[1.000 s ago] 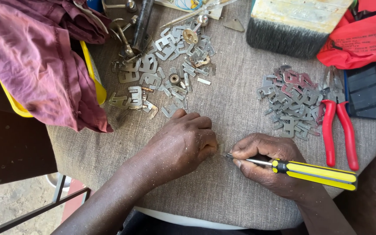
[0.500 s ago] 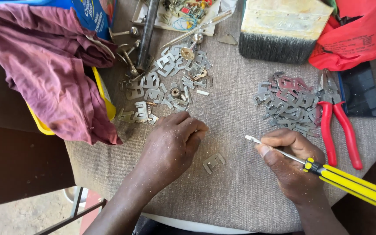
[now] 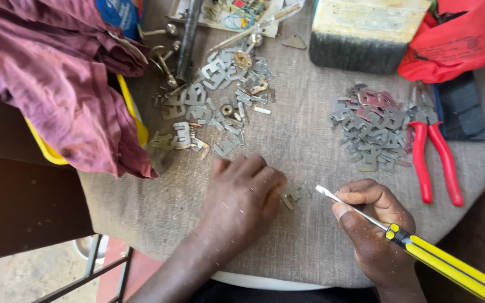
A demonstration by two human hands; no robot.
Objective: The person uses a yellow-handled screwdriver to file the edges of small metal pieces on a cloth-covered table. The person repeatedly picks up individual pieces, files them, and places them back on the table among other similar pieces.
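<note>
The left hand (image 3: 242, 193) pressed fingertips on a small flat grey metal plate (image 3: 294, 193); beside the plate, the right hand (image 3: 374, 224) gripped a yellow-handled screwdriver (image 3: 411, 241), seemingly mid-prying.

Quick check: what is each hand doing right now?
Left hand: fingers curled down on a small metal piece; grip cannot be told.
Right hand: closed around a yellow-handled screwdriver.
</note>
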